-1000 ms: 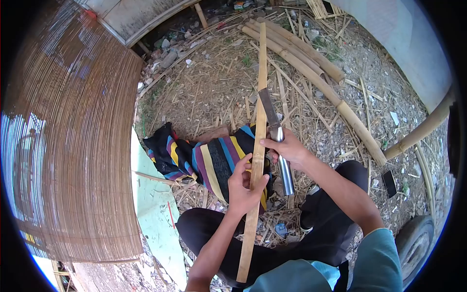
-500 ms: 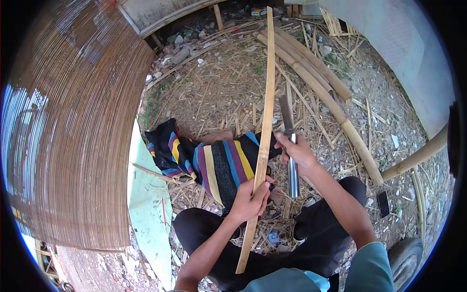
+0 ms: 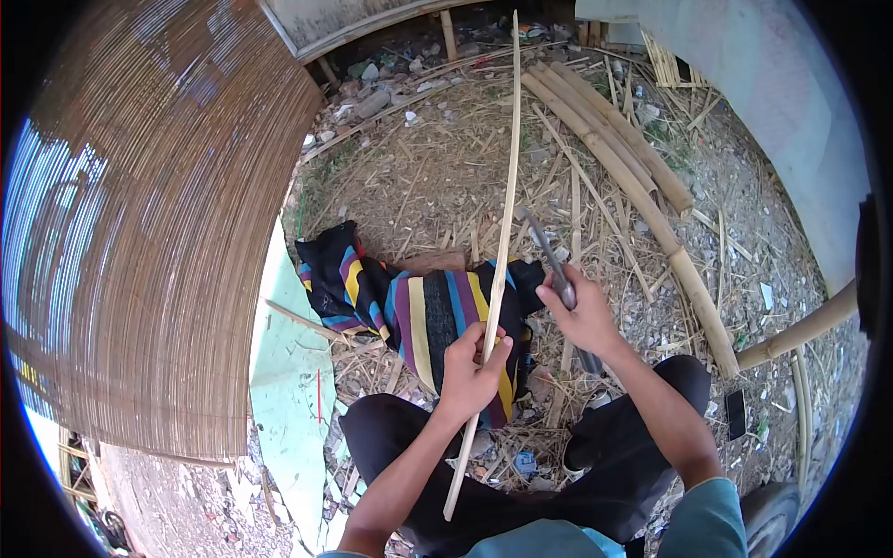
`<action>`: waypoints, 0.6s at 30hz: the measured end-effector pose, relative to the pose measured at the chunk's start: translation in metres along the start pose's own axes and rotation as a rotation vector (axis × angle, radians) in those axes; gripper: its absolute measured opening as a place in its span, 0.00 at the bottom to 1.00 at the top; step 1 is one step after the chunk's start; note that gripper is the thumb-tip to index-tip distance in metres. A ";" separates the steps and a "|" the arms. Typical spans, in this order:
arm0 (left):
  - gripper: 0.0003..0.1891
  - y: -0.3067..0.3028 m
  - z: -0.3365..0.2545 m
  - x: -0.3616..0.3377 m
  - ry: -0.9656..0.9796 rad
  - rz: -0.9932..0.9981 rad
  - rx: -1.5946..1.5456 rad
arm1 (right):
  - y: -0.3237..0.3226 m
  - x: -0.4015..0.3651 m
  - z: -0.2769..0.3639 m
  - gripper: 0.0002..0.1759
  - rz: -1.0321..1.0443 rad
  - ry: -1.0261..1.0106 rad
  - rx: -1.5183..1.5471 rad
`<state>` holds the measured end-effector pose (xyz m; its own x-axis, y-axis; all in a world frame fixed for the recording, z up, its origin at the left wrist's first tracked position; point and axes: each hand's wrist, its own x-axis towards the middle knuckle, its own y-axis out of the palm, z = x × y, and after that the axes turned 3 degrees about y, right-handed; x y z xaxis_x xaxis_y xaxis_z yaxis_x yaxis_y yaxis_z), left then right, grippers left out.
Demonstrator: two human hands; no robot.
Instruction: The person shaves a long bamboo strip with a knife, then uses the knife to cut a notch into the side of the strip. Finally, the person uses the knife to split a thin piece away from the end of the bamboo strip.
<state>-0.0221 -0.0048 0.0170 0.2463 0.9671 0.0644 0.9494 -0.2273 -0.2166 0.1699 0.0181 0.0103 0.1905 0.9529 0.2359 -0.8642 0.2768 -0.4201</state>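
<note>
pointing away, bamboo strip point(image 3: 507, 186) near-vertical

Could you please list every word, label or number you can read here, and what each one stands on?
No text can be read here.
The bamboo strip in the left hand, the knife in the right hand and the striped cloth carry no lettering.
The blue scrap on the ground is too small to read.
</note>
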 end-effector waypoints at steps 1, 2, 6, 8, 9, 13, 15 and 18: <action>0.05 0.000 0.003 0.000 -0.007 0.006 -0.010 | -0.001 -0.003 0.007 0.15 0.082 -0.080 -0.127; 0.05 0.001 0.003 -0.001 -0.008 0.017 -0.015 | -0.001 -0.006 0.012 0.15 0.166 -0.159 -0.254; 0.14 -0.005 0.007 -0.004 -0.029 0.095 0.038 | -0.002 -0.011 0.015 0.15 0.205 -0.305 -0.570; 0.20 -0.003 0.007 -0.005 0.075 0.070 0.043 | -0.004 -0.009 0.011 0.15 0.184 -0.270 -0.521; 0.25 -0.005 -0.001 -0.006 0.090 0.078 0.103 | -0.005 -0.007 0.008 0.13 0.163 -0.269 -0.514; 0.24 -0.005 -0.002 -0.003 0.145 0.066 0.163 | -0.011 0.011 0.000 0.09 0.080 -0.131 -0.545; 0.24 -0.002 0.000 0.000 0.137 0.063 0.157 | -0.012 0.015 0.003 0.10 0.057 -0.110 -0.579; 0.23 -0.002 0.004 0.001 0.117 0.059 0.069 | -0.003 0.014 0.004 0.11 0.039 -0.129 -0.501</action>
<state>-0.0242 -0.0028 0.0133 0.3260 0.9315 0.1616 0.9180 -0.2710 -0.2897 0.1736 0.0304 0.0182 0.0768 0.9493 0.3047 -0.5342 0.2972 -0.7914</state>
